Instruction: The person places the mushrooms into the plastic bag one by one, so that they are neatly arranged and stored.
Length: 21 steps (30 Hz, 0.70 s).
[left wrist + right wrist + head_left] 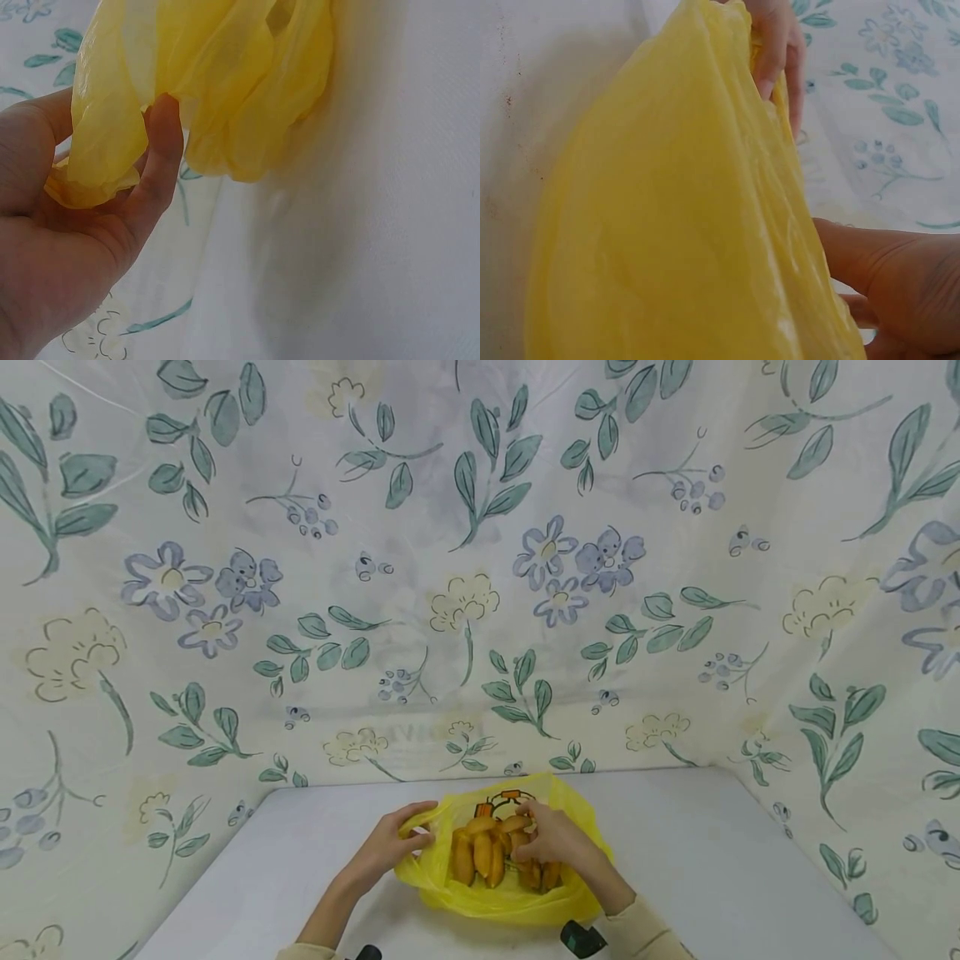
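A thin yellow plastic bag [517,906] lies on the table with its mouth open toward the head camera. Inside it sit several golden-brown, elongated pieces [483,858], bunched together; their kind is unclear. My left hand [393,839] grips the bag's left edge, and in the left wrist view its fingers curl round the gathered plastic. My right hand [558,839] reaches into the mouth from the right, thumb and fingers at the pieces' upper right side. In the right wrist view the bag hides most of my right fingers; I cannot tell whether they grip a piece.
Orange blocks [511,794] joined by black lines show at the bag's far side. The white table [690,843] spreads on both sides, backed and flanked by a floral curtain [420,693]. Dark wrist devices [582,938] show near my sleeves.
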{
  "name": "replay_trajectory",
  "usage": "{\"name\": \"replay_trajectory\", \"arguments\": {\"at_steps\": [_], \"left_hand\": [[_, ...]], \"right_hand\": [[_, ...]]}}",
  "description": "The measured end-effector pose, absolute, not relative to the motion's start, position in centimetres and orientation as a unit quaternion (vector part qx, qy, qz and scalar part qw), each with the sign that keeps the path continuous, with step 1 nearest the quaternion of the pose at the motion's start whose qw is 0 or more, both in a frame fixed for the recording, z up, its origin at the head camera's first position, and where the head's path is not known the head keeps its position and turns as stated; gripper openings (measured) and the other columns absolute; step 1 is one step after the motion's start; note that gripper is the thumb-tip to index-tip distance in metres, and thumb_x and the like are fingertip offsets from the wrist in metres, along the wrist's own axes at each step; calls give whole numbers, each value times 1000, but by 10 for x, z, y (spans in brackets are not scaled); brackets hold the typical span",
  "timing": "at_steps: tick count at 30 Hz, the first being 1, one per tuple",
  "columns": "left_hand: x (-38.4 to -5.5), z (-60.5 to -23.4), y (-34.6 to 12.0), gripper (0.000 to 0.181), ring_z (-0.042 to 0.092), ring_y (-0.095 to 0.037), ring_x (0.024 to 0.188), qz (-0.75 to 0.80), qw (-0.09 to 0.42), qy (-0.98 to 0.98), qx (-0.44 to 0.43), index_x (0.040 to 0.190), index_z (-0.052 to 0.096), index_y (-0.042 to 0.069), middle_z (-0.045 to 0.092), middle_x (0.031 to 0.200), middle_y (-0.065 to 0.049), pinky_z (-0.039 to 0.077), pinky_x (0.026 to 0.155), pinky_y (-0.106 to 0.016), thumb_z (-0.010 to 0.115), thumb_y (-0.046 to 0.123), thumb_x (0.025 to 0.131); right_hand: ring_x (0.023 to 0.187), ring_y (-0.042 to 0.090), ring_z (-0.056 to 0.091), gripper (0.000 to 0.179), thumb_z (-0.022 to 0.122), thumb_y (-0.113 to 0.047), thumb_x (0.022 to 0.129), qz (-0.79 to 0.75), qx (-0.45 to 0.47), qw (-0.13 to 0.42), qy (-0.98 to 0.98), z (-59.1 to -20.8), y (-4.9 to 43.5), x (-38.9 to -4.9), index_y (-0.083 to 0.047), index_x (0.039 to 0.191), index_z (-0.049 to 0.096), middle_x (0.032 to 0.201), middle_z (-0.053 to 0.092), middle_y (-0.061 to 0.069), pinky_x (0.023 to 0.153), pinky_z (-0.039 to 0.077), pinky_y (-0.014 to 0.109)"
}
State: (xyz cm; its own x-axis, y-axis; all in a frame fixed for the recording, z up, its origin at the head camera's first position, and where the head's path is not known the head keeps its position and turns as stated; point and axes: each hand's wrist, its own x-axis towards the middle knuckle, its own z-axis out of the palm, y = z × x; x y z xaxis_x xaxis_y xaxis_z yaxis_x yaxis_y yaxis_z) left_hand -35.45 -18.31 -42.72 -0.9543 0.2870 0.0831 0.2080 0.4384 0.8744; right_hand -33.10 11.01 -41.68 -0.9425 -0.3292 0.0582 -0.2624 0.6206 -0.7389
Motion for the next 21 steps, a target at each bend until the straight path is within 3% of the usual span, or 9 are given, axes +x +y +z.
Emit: {"name": "replay_trajectory", "arguments": {"at_steps": [5,14,21], "left_hand": [[-355,-428,-183,56,64,-18,95,506,39,850,143,141,52,11,61,125,-14,57,77,-34,69,18,89],[-355,-428,-183,56,64,-18,95,506,39,850,142,140,52,11,61,124,-13,57,77,-33,70,18,88],[-356,-429,-182,56,64,-18,94,503,38,852,138,140,52,11,61,125,-13,57,77,-34,70,18,88]], "right_hand": [[65,18,61,62,80,-17,80,-413,-165,50,894,-417,111,-331,-1,132,52,93,68,9,57,53,28],[57,16,59,63,79,-21,81,-407,-172,44,896,-418,111,-332,2,133,51,75,62,4,52,48,26],[59,17,61,61,79,-20,81,-415,-177,40,892,-418,112,-332,3,131,53,79,66,7,53,51,28]]}}
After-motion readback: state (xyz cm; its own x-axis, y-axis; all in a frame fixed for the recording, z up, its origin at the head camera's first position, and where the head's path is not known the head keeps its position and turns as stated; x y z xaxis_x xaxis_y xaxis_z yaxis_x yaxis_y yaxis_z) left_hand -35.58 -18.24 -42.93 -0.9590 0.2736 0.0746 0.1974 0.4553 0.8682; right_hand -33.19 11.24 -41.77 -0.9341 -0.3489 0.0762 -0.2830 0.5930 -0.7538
